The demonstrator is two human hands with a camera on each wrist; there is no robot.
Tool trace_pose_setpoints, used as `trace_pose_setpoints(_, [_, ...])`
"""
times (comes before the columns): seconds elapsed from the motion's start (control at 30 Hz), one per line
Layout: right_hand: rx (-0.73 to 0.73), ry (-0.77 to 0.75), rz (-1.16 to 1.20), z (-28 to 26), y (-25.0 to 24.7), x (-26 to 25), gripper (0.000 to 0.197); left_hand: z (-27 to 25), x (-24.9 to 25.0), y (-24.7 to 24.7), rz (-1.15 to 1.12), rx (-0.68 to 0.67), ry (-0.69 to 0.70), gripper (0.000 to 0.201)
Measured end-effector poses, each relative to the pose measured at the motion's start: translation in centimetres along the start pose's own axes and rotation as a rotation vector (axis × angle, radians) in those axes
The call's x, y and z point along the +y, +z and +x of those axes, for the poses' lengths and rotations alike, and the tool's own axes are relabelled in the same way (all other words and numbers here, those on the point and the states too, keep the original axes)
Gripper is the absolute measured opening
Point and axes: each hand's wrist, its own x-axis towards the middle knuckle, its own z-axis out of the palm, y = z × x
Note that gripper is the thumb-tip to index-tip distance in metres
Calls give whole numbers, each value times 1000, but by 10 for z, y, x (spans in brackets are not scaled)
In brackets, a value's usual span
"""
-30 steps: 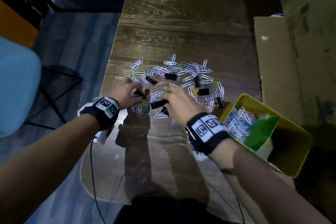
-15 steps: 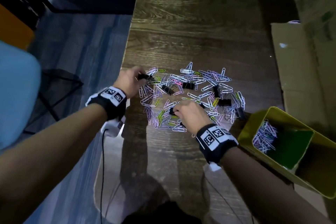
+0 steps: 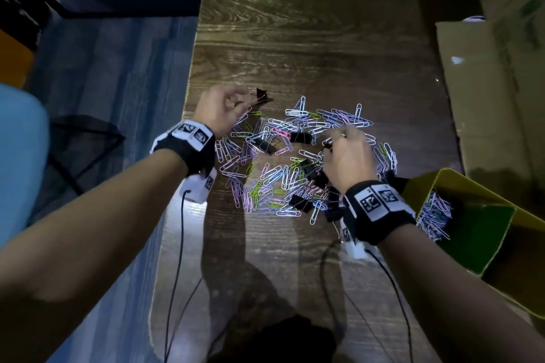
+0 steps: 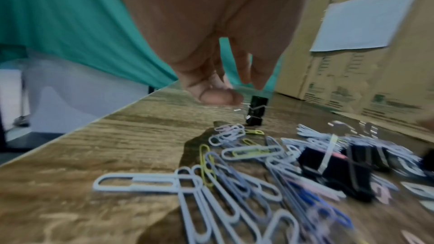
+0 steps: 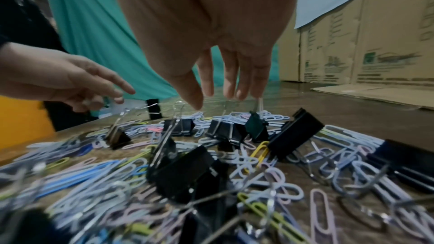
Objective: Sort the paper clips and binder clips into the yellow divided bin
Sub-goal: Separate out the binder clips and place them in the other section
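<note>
far table (image 3: 295, 23): bare | right: cardboard boxes (image 3: 486, 97), yellow bin (image 3: 436, 183)

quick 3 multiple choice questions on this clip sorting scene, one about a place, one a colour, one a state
1. Where is the yellow bin, relative to the loose pile?
A. on the person's left
B. beyond the pile, at the far end
C. on the person's right

2. What colour are the binder clips?
A. black
B. red
C. white

3. What is in the bin compartment nearest the pile?
A. nothing
B. paper clips
C. only binder clips

Answers:
1 C: the yellow bin sits at the right of the loose pile in the head view.
2 A: the binder clips have black bodies with wire handles.
3 B: a heap of paper clips lies there, beside the green divider.
</note>
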Motion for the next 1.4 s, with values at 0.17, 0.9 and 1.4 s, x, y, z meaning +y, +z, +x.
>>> trace_pose_setpoints(0.17, [-124,-205,-51,-15,16,-10,33,-25,6,32,178,-311,220,47])
trace_pose_setpoints(0.9, [23,-451,-9,-51,47,-13,36,5,-26,19,220,-116,147,48])
trace_pose_setpoints(1.4, [-56,-191,-65,-60,44,30,24,-91,-24,66,373,-327,361,68])
